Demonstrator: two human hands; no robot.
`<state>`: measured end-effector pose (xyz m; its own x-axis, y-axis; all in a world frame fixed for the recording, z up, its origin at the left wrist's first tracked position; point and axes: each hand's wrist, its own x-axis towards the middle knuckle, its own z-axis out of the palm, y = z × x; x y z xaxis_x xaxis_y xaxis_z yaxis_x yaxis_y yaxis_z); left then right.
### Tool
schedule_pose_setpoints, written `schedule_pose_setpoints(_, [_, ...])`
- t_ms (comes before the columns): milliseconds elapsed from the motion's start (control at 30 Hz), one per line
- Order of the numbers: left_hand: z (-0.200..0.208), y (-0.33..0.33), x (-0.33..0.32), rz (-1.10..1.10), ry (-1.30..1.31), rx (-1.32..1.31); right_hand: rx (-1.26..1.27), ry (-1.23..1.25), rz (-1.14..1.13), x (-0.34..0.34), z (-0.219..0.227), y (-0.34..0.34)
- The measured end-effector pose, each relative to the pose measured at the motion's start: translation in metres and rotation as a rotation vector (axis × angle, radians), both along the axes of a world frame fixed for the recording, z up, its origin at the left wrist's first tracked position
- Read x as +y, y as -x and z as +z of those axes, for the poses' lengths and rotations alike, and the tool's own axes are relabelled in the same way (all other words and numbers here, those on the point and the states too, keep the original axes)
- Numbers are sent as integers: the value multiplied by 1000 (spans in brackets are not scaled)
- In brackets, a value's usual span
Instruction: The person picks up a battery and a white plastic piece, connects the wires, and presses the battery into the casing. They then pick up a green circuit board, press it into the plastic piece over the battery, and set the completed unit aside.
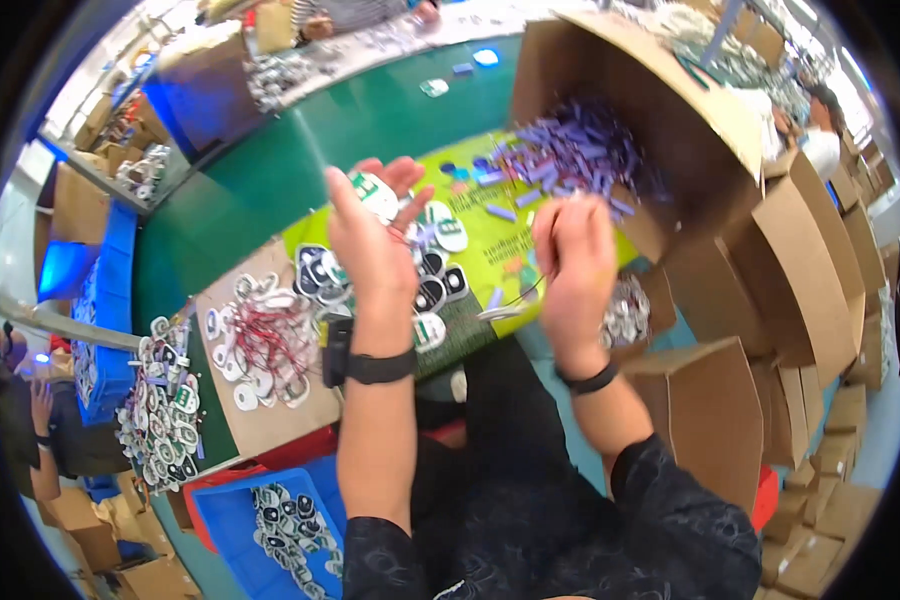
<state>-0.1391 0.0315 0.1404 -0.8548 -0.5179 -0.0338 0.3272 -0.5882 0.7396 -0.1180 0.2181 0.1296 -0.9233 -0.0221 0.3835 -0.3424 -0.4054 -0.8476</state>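
I'm holding a white oval piece [374, 198] in my left hand [372, 245], palm turned up, the fingers half curled around it and the thumb standing along its left side; the piece is sitting above the yellow-green sheet [480, 283]. My fingers are covering part of its edge, and its green marking is blurring. My right hand [577, 265] is hanging to the right, fingers bent in and bunched together — I can't tell whether they're pinching anything. A thin dark wire [523, 296] is running close to them, its upper end getting lost by my fingers.

Black-and-white pieces [320, 272] are lying just left of my left wrist, some hiding behind it. On the far right, purple pieces [570, 150] are spilling from a cardboard box [660, 90], its depths staying dark. Red wires [278, 335] are tangling on the left, too snarled to separate. On the near left, my sleeve is cutting off part of a blue tray [225, 508].
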Motion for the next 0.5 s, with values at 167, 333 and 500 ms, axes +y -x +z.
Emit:
schedule_pose_setpoints(167, [20, -23, -34, -4, 272, 51, 42, -263, 74, 40, 50, -10])
schedule_pose_setpoints(333, [42, -53, -37, -26, 385, 117, 186, -603, -304, 122, 30, -16])
schedule_pose_setpoints(500, [40, -96, -29, -74, 283, 16, -216, -649, -584, 183, -29, -9])
